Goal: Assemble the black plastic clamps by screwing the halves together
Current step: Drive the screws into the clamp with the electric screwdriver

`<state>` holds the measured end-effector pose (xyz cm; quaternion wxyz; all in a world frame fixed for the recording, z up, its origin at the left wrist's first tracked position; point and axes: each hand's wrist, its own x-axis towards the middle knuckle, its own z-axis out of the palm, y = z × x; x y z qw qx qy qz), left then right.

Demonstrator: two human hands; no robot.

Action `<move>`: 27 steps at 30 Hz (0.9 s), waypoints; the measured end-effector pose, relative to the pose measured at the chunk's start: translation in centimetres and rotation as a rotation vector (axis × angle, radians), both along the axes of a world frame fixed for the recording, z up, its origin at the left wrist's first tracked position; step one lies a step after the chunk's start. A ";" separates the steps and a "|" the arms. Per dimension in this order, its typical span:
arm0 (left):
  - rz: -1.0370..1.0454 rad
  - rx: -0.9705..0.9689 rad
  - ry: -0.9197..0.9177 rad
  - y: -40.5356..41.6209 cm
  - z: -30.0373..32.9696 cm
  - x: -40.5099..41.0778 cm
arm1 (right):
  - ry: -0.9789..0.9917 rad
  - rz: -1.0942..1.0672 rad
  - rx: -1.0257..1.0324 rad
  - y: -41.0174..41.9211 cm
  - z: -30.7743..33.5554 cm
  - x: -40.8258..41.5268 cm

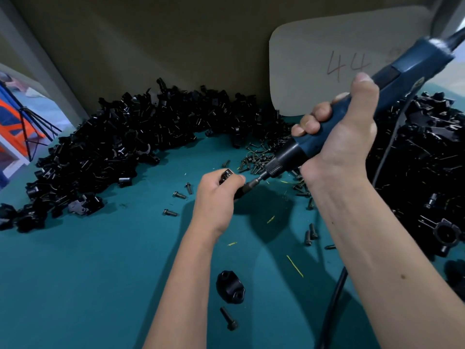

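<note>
At the centre of the frame the left hand (218,195) has its fingers curled round a black clamp (227,175), most of it hidden in the fist. The right hand (338,133), right of centre, grips a blue electric screwdriver (352,117), whose bit (254,183) slants down-left to meet the clamp by the left fingertips. A heap of clamp parts (120,147) arcs from the left edge across the upper middle; a second heap (422,172) fills the right edge. Loose screws (259,159) lie scattered just above and right of the hands. The teal tabletop (88,273) is open across the lower left. One clamp half (230,287) and a single screw (228,318) lie apart at lower centre, between the forearms.
</note>
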<state>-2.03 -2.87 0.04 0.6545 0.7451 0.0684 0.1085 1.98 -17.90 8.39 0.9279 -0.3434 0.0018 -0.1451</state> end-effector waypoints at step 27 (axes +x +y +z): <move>-0.168 -0.041 0.119 0.5 0.5 -0.5 | -0.124 -0.014 -0.117 0.1 0.7 -0.6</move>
